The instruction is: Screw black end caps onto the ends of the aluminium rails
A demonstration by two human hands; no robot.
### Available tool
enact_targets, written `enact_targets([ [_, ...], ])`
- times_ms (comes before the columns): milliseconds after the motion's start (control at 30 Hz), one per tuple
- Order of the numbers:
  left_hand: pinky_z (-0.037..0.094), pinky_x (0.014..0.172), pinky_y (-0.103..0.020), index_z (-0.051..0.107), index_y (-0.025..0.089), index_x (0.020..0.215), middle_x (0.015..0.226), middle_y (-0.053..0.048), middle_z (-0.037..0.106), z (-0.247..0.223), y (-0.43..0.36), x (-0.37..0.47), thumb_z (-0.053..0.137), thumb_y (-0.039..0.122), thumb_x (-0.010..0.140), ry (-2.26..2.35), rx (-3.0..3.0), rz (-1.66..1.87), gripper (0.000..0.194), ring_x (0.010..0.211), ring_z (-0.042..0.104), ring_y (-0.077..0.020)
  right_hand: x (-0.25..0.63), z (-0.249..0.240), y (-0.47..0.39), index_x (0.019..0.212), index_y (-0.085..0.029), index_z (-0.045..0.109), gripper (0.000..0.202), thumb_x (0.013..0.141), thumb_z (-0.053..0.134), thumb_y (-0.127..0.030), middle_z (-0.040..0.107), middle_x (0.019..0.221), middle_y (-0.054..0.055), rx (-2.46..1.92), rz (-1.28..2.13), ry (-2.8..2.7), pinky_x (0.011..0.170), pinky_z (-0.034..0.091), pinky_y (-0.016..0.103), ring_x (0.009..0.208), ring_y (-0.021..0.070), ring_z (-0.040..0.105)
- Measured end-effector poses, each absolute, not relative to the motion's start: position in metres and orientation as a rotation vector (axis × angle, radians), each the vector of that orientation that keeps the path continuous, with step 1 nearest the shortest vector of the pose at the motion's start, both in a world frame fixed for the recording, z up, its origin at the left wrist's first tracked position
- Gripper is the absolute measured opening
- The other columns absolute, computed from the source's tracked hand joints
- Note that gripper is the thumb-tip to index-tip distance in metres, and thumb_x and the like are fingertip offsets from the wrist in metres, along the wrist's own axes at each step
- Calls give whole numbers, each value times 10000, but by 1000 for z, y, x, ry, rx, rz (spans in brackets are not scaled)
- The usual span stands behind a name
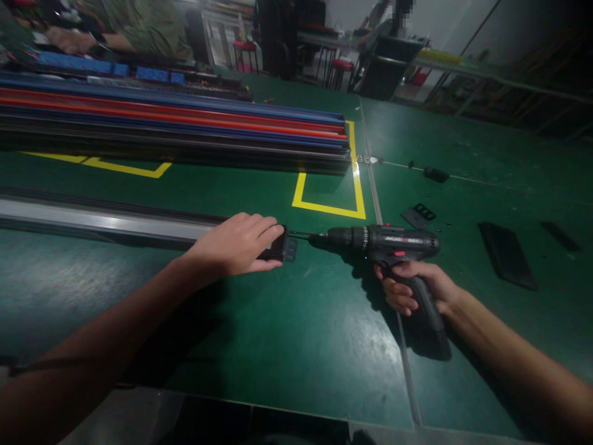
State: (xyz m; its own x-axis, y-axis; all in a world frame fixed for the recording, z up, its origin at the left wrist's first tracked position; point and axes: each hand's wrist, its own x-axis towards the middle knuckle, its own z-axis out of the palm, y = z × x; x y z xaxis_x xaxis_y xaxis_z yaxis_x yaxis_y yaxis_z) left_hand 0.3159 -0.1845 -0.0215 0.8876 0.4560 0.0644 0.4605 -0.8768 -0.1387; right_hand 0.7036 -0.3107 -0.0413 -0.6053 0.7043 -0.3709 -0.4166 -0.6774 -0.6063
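Note:
My right hand [412, 287] is wrapped round the grip of a black cordless drill [398, 243], which points left. The drill's long thin bit [303, 234] reaches the end of a long metal profile [115, 220] lying on the green table. Over that same end my left hand [243, 244] is closed, with the fingers across the top and the thumb along the near side. A small black end plate with slots [291, 250] sticks out just past the fingertips. Whether the bit touches a screw there is too small to tell.
Behind the profile lies a stack of long blue, red and black profiles [185, 127] beside yellow tape markings [328, 212]. Right of the drill are a slotted black plate [418, 215] and a flat black piece [506, 254]. Across the table a person's hand [69, 41] is near blue parts [76, 63].

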Motion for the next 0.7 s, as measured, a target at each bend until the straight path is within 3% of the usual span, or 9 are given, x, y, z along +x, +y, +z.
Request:
enact_targets([
  [700,504,919,-414,578,135,1356,1325,-176,653,-21,-185,316,462,587,1033,-744,-2919,-20,567,1134,651,-305,705,-41,-309,1102,-85,704,268,940,595,-269,497,603,-41,-799,2249,-661,497,500,240,451,98,421],
])
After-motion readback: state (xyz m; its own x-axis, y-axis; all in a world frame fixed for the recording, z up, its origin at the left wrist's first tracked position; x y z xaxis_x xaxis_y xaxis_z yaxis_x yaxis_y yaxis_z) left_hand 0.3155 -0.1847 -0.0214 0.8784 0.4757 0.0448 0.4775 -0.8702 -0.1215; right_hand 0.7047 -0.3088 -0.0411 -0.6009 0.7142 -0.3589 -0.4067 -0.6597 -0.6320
